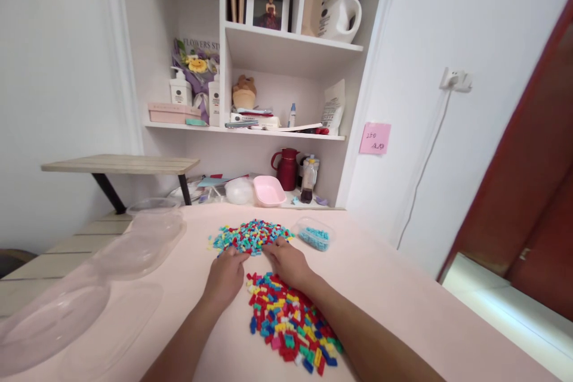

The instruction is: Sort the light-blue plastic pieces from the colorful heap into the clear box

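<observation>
A heap of small mixed building bricks (pixel 255 233), mostly light blue with red, yellow and green, lies on the pale pink tabletop. At its near left edge is my left hand (pixel 225 274), fingers curled and tips against the bricks. My right hand (pixel 287 262) reaches to the near right edge of the same heap, its fingers bent together; whatever is between them is hidden. Partly beneath my right forearm spreads a second pile of larger bricks (pixel 286 316) in red, yellow, blue and green. To the right of the heap, a clear plastic container (pixel 331 233) holds light blue bricks.
Clear plastic containers and lids (pixel 147 245) stand along the table's left side. Behind the table are a pink basin (pixel 269 191), a dark red jug (pixel 287 168) and a bottle of dark liquid (pixel 308 182), under a white shelf unit (pixel 286 36). A wooden stand (pixel 120 163) is at left.
</observation>
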Available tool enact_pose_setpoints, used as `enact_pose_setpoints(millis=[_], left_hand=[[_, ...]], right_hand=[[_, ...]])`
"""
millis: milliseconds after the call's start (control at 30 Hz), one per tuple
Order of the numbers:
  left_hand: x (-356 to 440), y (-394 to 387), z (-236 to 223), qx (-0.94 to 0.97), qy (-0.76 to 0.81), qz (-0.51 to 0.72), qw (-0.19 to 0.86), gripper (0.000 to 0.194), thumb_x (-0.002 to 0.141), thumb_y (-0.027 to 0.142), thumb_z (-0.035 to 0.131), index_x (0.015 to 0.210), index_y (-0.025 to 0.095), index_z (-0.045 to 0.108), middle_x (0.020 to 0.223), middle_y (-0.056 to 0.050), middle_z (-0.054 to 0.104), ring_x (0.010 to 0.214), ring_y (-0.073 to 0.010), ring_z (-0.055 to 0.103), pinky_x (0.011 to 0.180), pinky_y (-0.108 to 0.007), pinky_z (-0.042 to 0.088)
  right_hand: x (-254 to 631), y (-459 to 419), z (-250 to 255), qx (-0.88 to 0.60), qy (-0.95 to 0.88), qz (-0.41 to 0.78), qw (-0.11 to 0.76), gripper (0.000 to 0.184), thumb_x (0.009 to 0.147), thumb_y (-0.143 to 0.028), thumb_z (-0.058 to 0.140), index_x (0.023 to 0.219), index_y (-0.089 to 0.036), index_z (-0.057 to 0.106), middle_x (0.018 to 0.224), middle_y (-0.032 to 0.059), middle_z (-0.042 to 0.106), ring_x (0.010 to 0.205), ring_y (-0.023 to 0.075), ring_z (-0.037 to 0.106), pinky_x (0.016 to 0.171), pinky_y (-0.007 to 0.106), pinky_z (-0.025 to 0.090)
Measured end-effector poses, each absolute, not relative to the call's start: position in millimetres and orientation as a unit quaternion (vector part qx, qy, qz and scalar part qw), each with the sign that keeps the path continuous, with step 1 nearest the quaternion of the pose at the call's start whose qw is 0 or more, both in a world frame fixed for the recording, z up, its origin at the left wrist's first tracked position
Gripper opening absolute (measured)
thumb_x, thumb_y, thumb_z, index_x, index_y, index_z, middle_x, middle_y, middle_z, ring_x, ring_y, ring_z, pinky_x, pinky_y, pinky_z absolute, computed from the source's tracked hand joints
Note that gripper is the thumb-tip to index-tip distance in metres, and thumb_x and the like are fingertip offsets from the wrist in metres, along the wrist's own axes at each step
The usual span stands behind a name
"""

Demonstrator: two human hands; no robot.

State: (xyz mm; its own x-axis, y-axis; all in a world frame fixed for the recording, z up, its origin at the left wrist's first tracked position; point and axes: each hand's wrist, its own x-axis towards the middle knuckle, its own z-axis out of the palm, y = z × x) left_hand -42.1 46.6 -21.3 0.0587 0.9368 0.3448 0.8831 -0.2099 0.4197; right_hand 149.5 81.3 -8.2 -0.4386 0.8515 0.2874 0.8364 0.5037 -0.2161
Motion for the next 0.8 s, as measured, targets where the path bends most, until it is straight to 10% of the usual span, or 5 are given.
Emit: enact_pose_setpoints(millis=[800], left_hand=[[-42.5, 43.9, -19.1, 0.757, 0.601, 0.254, 0.032, 0.047, 0.081, 0.003, 0.041, 0.102, 0.034, 0.071, 0.089, -0.003, 0.057, 0.092, -0.0171, 0.053, 0.078, -0.028, 0.038]], right_hand=[[161.6, 78.2, -0.8, -0.451, -0.857, 0.116, 0.221, 0.026, 0.083, -0.021, 0.055, 0.106, -0.027, 0.065, 0.102, 0.0029, 0.057, 0.088, 0.0156, 0.056, 0.077, 0.025, 0.041]])
